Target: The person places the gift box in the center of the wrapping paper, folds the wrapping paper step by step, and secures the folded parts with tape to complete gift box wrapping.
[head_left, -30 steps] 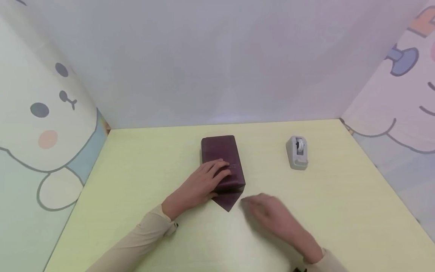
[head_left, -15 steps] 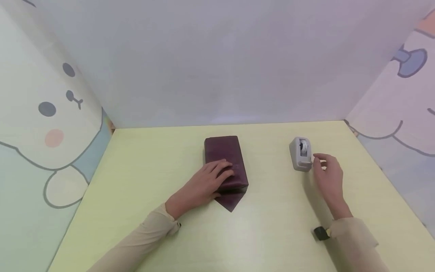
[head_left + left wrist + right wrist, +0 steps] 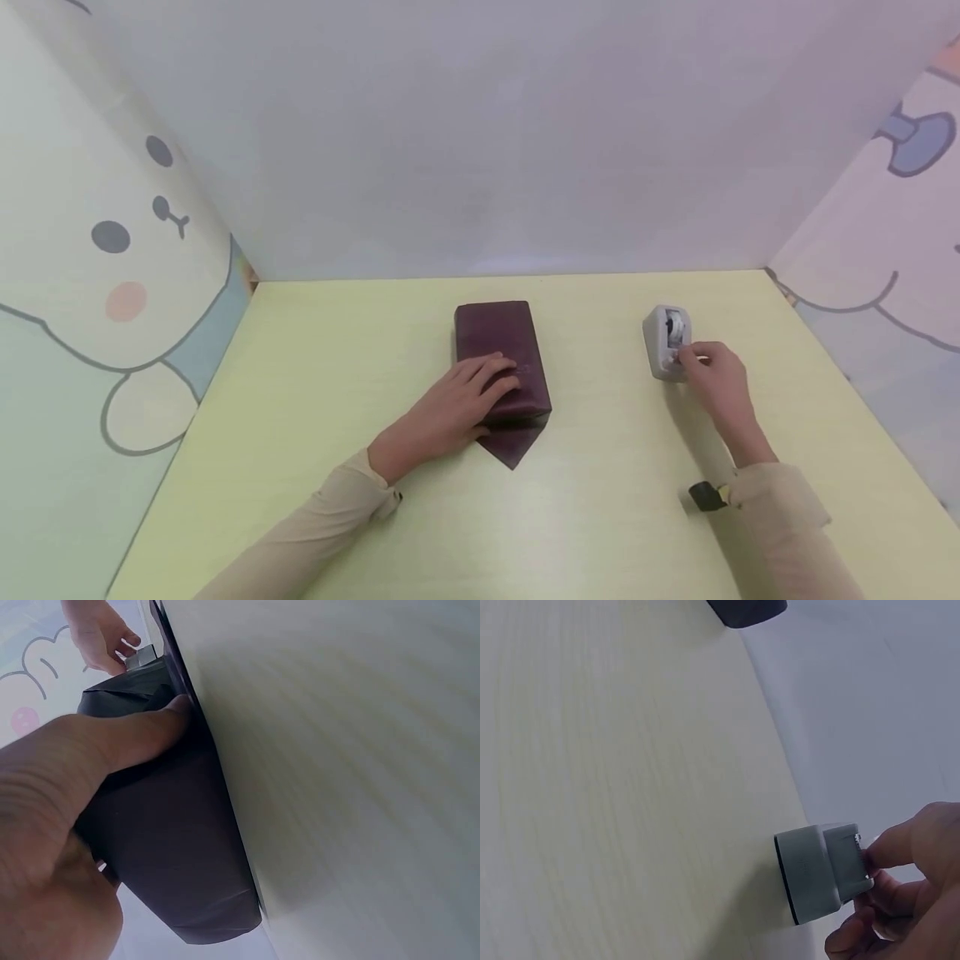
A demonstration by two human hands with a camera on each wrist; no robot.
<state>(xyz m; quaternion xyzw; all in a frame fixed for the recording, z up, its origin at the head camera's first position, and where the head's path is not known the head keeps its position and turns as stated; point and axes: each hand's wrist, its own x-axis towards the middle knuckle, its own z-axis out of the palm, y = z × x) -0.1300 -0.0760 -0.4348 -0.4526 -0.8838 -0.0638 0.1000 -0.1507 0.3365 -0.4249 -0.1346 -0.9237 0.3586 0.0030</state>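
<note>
A box wrapped in dark purple paper (image 3: 495, 329) lies on the table, a pointed paper flap (image 3: 513, 446) sticking out at its near end. Across its top rest the fingers of my left hand (image 3: 450, 408); in the left wrist view the thumb (image 3: 142, 735) presses at the folded end by the flap. A grey tape dispenser (image 3: 656, 346) with a white tape roll (image 3: 676, 327) stands to the right. At its cutter, my right hand (image 3: 720, 383) pinches the tape between thumb and forefinger. In the right wrist view the fingertips touch the dispenser's (image 3: 810, 874) toothed edge; the tape itself barely shows.
The pale yellow table (image 3: 585, 517) ends at a plain whitish back wall (image 3: 495, 142). Panels with cartoon drawings (image 3: 112, 237) stand on both sides. A small dark device (image 3: 707, 497) hangs at the right cuff.
My right hand has moved from beside the flap to the right and away from me, to the dispenser, and now pinches at its cutter. My left hand stays on the box.
</note>
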